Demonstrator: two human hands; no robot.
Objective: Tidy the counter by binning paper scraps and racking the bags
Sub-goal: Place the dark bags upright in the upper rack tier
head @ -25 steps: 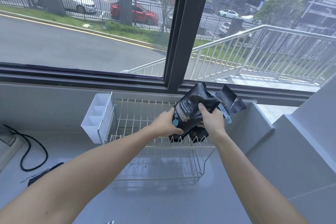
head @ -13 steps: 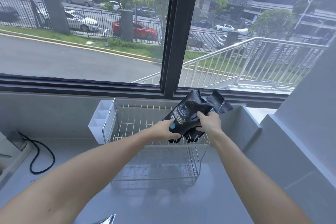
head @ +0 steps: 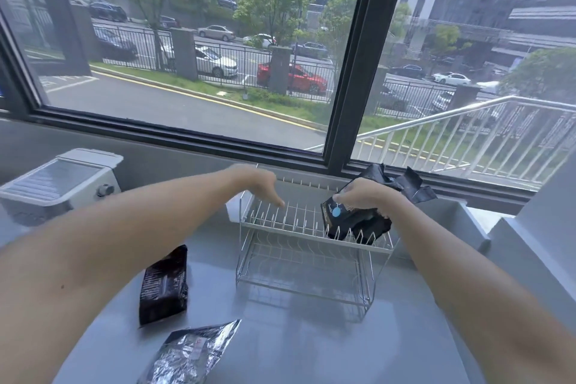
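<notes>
**On the rack's right end: one hand on the bags**

At the right end of the wire dish rack, the right hand presses down on a bunch of black bags, fingers curled over their tops and grasping them. The bags stand in the upper tier among the upright prongs, one showing a round blue sticker on its front; more crumpled black foil sticks up behind the hand toward the window sill.

The left hand hovers over the left part of the same tier with its fingers loose and spread, holding nothing and touching nothing that can be made out.

On the grey counter, left of the rack and apart from it, lies another black bag, flat on its back. Nearer the camera lies a crinkled silver foil bag, close to the black one but not touching it. A white appliance with a knob sits at the far left against the wall. The rack's lower tier holds nothing visible.
</notes>
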